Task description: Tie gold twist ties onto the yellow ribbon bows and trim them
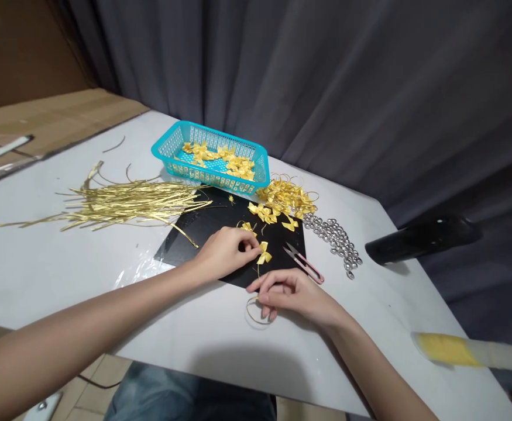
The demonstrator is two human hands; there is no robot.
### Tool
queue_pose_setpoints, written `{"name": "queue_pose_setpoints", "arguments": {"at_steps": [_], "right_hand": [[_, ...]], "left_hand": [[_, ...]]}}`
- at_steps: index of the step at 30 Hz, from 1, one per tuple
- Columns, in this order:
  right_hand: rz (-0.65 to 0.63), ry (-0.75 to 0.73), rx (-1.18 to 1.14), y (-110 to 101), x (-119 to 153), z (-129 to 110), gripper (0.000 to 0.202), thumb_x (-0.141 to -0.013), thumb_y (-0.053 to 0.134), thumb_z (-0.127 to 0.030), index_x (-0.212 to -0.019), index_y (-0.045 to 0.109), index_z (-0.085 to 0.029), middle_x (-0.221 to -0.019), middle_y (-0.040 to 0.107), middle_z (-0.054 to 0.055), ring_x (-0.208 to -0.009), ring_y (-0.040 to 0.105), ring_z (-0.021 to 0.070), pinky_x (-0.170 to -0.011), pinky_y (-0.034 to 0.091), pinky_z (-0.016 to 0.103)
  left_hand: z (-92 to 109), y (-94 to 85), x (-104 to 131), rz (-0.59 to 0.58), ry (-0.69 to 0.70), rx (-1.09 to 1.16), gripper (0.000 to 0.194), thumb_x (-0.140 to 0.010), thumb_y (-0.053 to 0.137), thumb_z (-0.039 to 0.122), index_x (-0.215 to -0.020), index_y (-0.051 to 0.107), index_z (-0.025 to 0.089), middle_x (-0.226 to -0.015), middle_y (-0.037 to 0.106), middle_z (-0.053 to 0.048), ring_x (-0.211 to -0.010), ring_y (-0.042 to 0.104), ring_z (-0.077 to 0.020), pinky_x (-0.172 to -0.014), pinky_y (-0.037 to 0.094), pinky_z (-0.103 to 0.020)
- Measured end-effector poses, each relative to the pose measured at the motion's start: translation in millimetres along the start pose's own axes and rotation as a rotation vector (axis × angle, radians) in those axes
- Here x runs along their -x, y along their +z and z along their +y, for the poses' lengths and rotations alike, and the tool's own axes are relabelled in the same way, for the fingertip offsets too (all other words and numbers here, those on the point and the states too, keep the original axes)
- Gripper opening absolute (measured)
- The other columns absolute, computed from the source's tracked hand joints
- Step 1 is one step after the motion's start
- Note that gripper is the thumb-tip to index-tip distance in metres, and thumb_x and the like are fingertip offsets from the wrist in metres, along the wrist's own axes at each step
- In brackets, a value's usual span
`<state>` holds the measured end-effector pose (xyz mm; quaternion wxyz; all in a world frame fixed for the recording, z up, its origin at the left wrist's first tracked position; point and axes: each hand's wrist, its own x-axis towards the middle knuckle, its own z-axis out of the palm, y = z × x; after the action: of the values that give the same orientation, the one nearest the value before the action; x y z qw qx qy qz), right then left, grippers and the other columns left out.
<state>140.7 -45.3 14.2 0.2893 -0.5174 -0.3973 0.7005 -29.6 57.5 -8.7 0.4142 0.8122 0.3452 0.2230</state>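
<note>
Over the black mat point(185, 234), my left hand point(227, 251) pinches a small yellow ribbon bow point(264, 255) between thumb and forefinger. A thin gold cord point(258, 321) curves in a loop below my right hand point(293, 295), its thumb and forefinger closed on it. Part of a cord also hangs beneath the bow; whether the two pieces are one cannot be made out. Several more yellow bows point(262, 211) lie on the mat just beyond my left hand. Thread snips point(303, 263) with pink handles rest on the mat's right edge, near my right hand.
A blue basket point(212, 173) holding yellow bows stands at the back. Gold cords point(137, 204) lie bundled at left. Behind the mat is a heap of corded bows point(286, 196), with silver beads point(337, 240) beside it. A black object point(422, 238) and a tube-like roll point(470, 349) occupy the right.
</note>
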Motion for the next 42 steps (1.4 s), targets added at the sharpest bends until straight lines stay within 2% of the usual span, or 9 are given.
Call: {"name": "queue_pose_setpoints", "arguments": {"at_steps": [3,7,10,15,18,23,30,37,42], "right_hand": [[-0.066,0.016,-0.002,1.5,1.8,2.0,0.024,-0.069,0.082,-0.031,-0.073,0.070,-0.011,-0.098,0.072,0.010,-0.066,0.069,0.0110,-0.062,0.055,0.023],[-0.024,-0.031,0.014,-3.3,8.2,-1.1,0.022,-0.070,0.081,-0.031,-0.075,0.070,-0.013,-0.080,0.073,0.006,-0.071,0.069,0.0132,-0.069,0.054,0.026],[0.030,-0.086,0.021,-6.3,14.8,-5.2,0.021,-0.070,0.081,-0.031,-0.074,0.070,-0.014,-0.078,0.073,0.005,-0.073,0.069,0.0148,-0.070,0.054,0.028],[0.052,-0.107,0.101,0.0,21.5,-6.3,0.026,-0.072,0.079,-0.037,-0.078,0.071,-0.013,-0.081,0.075,0.009,-0.079,0.071,0.0193,-0.073,0.054,0.032],[0.087,-0.144,0.114,-1.2,23.4,-8.8,0.025,-0.072,0.079,-0.036,-0.078,0.071,-0.014,-0.081,0.075,0.008,-0.076,0.070,0.0175,-0.070,0.053,0.029],[0.202,-0.244,0.141,-21.7,25.7,-19.0,0.019,-0.073,0.078,-0.034,-0.075,0.071,-0.017,-0.080,0.074,0.005,-0.072,0.067,0.0132,-0.071,0.052,0.026],[0.320,-0.257,0.113,-39.9,21.2,-16.7,0.020,-0.074,0.077,-0.035,-0.078,0.071,-0.017,-0.081,0.073,0.005,-0.077,0.067,0.0151,-0.075,0.051,0.028],[0.332,-0.289,0.130,-38.1,16.2,-12.2,0.019,-0.074,0.078,-0.036,-0.076,0.072,-0.018,-0.081,0.072,0.004,-0.073,0.066,0.0149,-0.070,0.052,0.026],[0.319,-0.286,0.128,-36.2,17.7,-9.8,0.014,-0.076,0.076,-0.034,-0.074,0.072,-0.021,-0.082,0.072,0.003,-0.074,0.065,0.0136,-0.068,0.051,0.023]], "left_hand": [[-1.3,1.2,-0.1,0.028,0.108,0.113,0.009,-0.079,0.062,0.022,-0.075,0.065,0.015,-0.083,0.065,-0.002,-0.066,0.057,-0.0107,-0.062,0.042,-0.021],[-1.2,3.8,1.1,0.040,0.131,0.232,0.011,-0.076,0.061,0.015,-0.066,0.056,0.015,-0.085,0.066,-0.004,-0.073,0.060,-0.0123,-0.064,0.046,-0.022],[-0.3,6.8,1.5,0.022,0.045,0.368,0.016,-0.076,0.062,0.018,-0.064,0.051,0.015,-0.079,0.066,-0.003,-0.071,0.062,-0.0130,-0.061,0.048,-0.022],[1.0,11.5,0.4,-0.013,-0.149,0.781,0.022,-0.077,0.065,0.028,-0.071,0.047,0.016,-0.070,0.066,-0.001,-0.058,0.062,-0.0100,-0.049,0.049,-0.019],[1.5,11.6,1.1,0.006,-0.176,0.847,0.026,-0.075,0.068,0.030,-0.069,0.047,0.016,-0.073,0.067,-0.003,-0.065,0.065,-0.0116,-0.051,0.051,-0.019],[4.7,8.6,6.8,-0.054,-0.238,0.928,0.035,-0.069,0.076,0.032,-0.076,0.044,0.018,-0.076,0.065,-0.001,-0.081,0.068,-0.0179,-0.051,0.055,-0.021],[9.9,7.7,15.2,-0.115,-0.298,0.884,0.042,-0.067,0.080,0.030,-0.092,0.049,0.017,-0.086,0.063,0.002,-0.065,0.064,-0.0091,-0.062,0.057,-0.025],[15.0,5.9,20.2,-0.177,-0.349,0.572,0.019,-0.079,0.067,0.028,-0.091,0.064,0.013,-0.076,0.061,0.002,-0.054,0.054,-0.0036,-0.048,0.033,-0.014],[5.9,8.8,18.4,-0.210,-0.361,0.596,0.026,-0.074,0.072,0.024,-0.097,0.066,0.013,-0.087,0.067,-0.003,-0.075,0.064,-0.0119,-0.067,0.049,-0.021]]}}
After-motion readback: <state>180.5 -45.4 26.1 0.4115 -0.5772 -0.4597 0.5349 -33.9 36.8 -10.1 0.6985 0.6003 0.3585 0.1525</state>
